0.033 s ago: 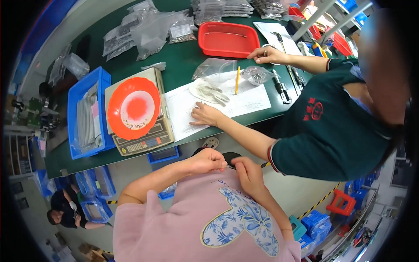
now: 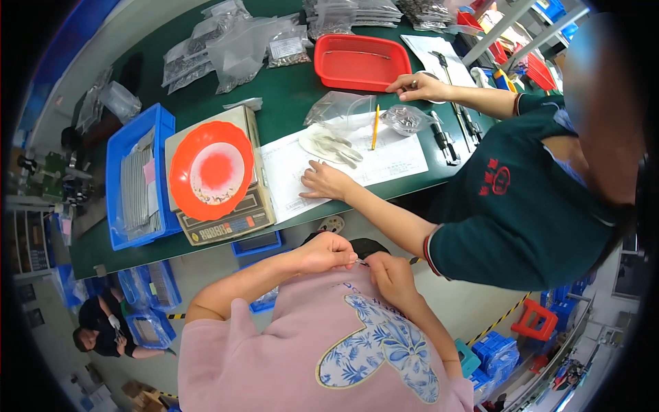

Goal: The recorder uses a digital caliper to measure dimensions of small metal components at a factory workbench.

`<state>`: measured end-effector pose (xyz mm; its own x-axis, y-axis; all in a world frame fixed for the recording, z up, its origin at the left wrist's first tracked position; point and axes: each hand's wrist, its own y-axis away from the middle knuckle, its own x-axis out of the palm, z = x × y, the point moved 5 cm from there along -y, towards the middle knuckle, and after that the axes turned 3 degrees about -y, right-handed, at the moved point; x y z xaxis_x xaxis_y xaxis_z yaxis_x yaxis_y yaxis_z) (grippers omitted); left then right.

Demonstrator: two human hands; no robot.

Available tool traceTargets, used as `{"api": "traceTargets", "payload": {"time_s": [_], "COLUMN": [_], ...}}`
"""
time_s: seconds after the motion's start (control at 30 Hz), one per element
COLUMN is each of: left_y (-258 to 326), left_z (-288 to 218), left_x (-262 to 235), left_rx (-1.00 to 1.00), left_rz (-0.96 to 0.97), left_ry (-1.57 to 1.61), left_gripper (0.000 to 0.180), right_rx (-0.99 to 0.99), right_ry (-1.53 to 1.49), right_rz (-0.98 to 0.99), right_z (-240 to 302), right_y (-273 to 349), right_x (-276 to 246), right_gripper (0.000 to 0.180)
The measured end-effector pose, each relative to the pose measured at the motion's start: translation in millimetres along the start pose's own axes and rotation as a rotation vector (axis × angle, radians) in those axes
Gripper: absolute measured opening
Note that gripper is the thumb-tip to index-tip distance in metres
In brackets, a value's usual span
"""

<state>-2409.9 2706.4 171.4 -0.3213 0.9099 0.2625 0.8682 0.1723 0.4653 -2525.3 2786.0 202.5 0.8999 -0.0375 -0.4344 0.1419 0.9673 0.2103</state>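
Note:
I hold both hands close together in front of my chest, short of the table's near edge. My left hand point(image 2: 325, 253) is closed, thumb and forefinger pinched; whatever sits at the fingertips is too small to name. My right hand point(image 2: 392, 277) is also closed, its fingertips beside those of the left. Beyond them, a red scalloped bowl point(image 2: 217, 162) with small bits in it rests on a weighing scale point(image 2: 230, 220). A white glove point(image 2: 331, 145) and a yellow pencil point(image 2: 375, 128) lie on a printed drawing sheet point(image 2: 288, 199).
A co-worker in a dark green shirt point(image 2: 508, 220) leans in from the right, one hand on the sheet, the other by a red tray point(image 2: 362, 63). Calipers point(image 2: 443, 141), a bag of small parts point(image 2: 406, 119), a blue bin point(image 2: 115, 185) and several plastic bags point(image 2: 240, 51) occupy the table.
My right hand, blurred and slightly raised before, has come down a little and looks still. My left hand keeps its place.

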Motion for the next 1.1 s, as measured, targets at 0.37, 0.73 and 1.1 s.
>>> {"api": "traceTargets", "payload": {"time_s": [0.37, 0.73, 1.1], "left_y": [-12.2, -20.3, -14.5], "left_z": [16.6, 13.8, 14.6], "left_x": [-51.4, -70.6, -81.7], "left_rx": [-0.152, -0.174, -0.175], "left_rz": [-0.052, -0.152, -0.226], "left_ry": [0.295, 0.304, 0.38], "left_gripper": [0.027, 0.03, 0.029], "right_rx": [0.0, 0.078, -0.03], "right_ry": [0.034, 0.163, 0.173], "right_rz": [0.028, 0.143, 0.12], "right_z": [14.5, 18.6, 19.8], "right_y": [-62.5, -82.4, -99.1], "right_x": [17.5, 25.3, 28.5], "right_gripper": [0.016, 0.018, 0.015]}}
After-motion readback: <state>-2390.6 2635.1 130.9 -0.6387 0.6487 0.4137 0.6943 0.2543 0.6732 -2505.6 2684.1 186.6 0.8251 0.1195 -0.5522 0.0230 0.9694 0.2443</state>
